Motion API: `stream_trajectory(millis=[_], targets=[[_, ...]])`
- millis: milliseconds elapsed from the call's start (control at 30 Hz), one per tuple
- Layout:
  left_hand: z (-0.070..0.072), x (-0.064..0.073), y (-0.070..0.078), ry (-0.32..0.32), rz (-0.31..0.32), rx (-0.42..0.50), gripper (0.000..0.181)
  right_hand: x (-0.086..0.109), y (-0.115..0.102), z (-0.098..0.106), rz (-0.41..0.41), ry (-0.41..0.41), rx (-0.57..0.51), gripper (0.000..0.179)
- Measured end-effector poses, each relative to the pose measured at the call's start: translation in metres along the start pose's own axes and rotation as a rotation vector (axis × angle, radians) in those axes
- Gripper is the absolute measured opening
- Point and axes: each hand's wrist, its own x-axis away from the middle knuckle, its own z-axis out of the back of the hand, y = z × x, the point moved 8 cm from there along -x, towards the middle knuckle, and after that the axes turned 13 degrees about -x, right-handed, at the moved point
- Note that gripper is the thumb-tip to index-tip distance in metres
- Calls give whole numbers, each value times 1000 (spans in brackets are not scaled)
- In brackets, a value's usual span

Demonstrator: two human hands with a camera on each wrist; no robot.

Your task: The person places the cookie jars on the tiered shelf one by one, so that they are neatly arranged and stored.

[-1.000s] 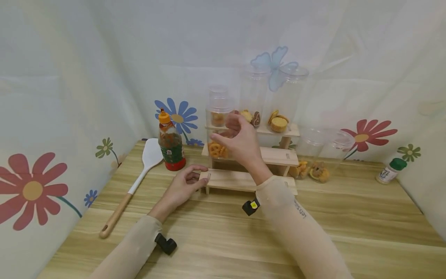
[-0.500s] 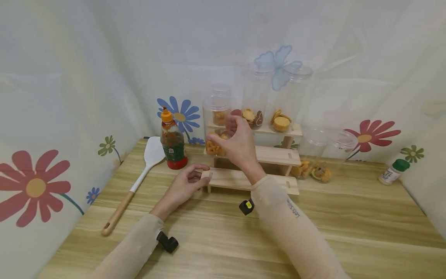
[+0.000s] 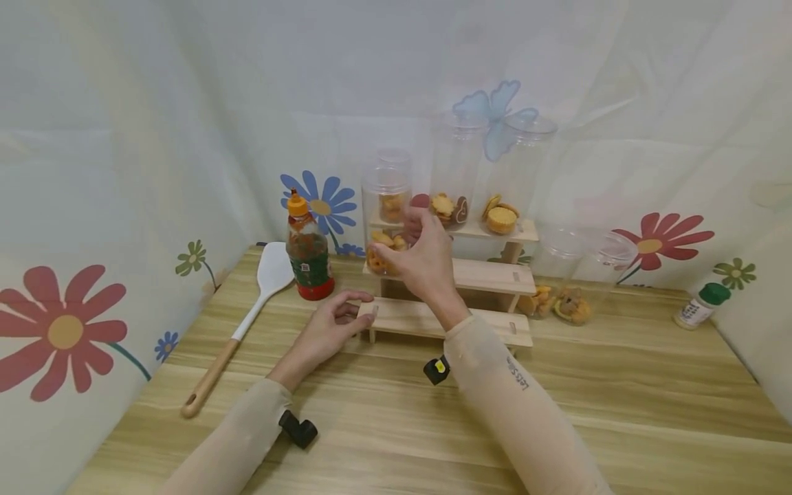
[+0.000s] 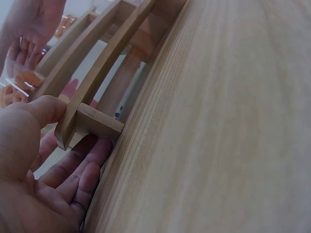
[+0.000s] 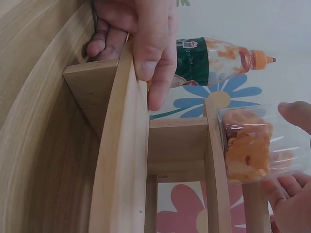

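My right hand [image 3: 427, 258] holds a tall clear jar [image 3: 382, 246] of pretzel-shaped snacks, thumb on one side and fingers on the other. The jar stands upright at the left end of the middle step of the wooden tiered shelf [image 3: 489, 275]. In the right wrist view, the jar's bottom [image 5: 248, 145] is against that step. My left hand [image 3: 324, 330] grips the left end of the lowest step, with the thumb on its face and fingers beneath, as the left wrist view shows. A smaller clear jar [image 3: 392, 205] stands behind on the top step.
Two tall cookie jars [image 3: 454, 172] [image 3: 513, 179] stand on the top step. Two more jars [image 3: 544, 275] [image 3: 575, 302] are on the table right of the shelf. A sauce bottle [image 3: 309, 258], a white spatula [image 3: 247, 316] and a green-capped shaker [image 3: 702, 304] lie around it.
My right hand has shifted the pretzel jar slightly left and back along the middle step. The left hand keeps its grip on the lowest step. The head view has shifted slightly.
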Motion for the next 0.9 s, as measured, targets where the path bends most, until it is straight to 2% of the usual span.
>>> stream_trajectory(millis=[333,733,900], targets=[[0,-1,0,-4,4,3,38,7,6,1,-28,-12,2,71],[-1,-2,-3,-5,2,10,39,14,10,2,-55,-16,110,78],[-1,-2,-2,-5,-3,13,39,19,9,8,-64,-22,73,84]])
